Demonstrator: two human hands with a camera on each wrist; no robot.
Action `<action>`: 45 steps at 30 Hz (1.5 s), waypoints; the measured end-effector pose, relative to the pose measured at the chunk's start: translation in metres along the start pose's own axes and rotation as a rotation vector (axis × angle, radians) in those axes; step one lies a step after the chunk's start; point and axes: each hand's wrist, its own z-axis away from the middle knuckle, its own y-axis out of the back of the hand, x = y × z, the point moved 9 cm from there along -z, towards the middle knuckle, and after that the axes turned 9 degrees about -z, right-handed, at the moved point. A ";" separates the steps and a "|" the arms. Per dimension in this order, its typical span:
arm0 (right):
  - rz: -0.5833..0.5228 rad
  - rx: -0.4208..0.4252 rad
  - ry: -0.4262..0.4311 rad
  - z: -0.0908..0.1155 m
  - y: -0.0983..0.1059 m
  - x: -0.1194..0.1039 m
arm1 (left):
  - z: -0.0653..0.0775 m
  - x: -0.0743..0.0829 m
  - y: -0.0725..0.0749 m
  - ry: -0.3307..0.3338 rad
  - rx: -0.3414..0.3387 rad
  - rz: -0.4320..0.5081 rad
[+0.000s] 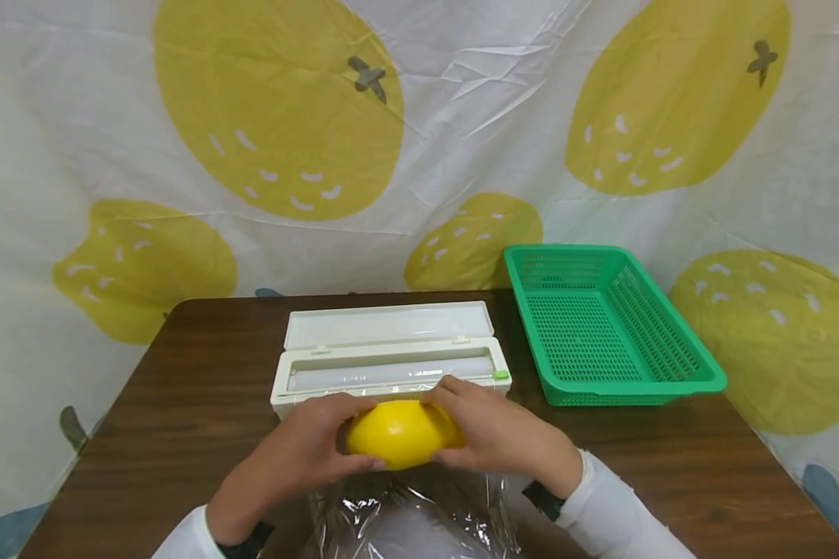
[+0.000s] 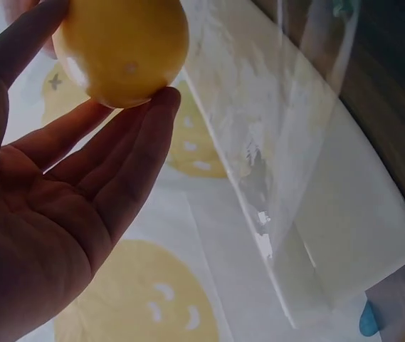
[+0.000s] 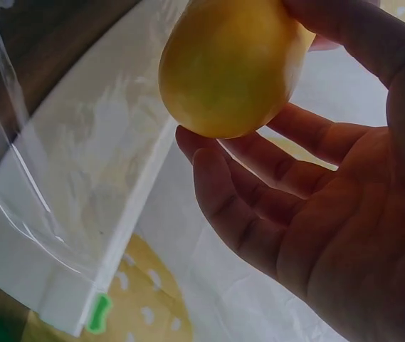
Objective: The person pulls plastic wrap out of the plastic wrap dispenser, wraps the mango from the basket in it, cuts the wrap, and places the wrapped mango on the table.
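Note:
Both hands hold a smooth, shiny yellow oval fruit (image 1: pixel 400 435) between them, one at each end. The left hand (image 1: pixel 308 442) grips its left end, thumb low and fingers over the top; the left wrist view shows the fingertips pressed to the fruit. At the other end, the right hand (image 1: pixel 503 431) pinches it between thumb and fingers. Behind the fruit stands a white cling film box (image 1: pixel 280 388), its lid (image 1: pixel 391 324) raised, with a film roll (image 1: pixel 384 376) inside. Clear cling film (image 1: pixel 412 520) stretches from the box toward the person, below the hands.
A green plastic basket (image 1: pixel 671 387) stands right of the box, at the table's back right. The dark wooden table (image 1: pixel 203 388) reaches back to a white cloth (image 1: pixel 475 101) printed with yellow fruit. A green slider (image 1: pixel 499 374) sits at the box's right end.

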 end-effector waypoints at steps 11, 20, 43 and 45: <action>-0.016 -0.008 0.001 -0.002 -0.022 0.008 | -0.001 -0.006 -0.021 0.033 -0.099 -0.003; -0.027 -0.045 -0.035 -0.002 -0.029 0.015 | -0.002 -0.007 -0.028 0.039 -0.111 -0.008; -0.009 -0.081 -0.055 -0.003 -0.046 0.022 | 0.005 -0.008 -0.048 0.049 -0.192 -0.027; -0.009 -0.087 -0.060 -0.003 -0.047 0.023 | 0.005 -0.007 -0.049 0.056 -0.187 -0.037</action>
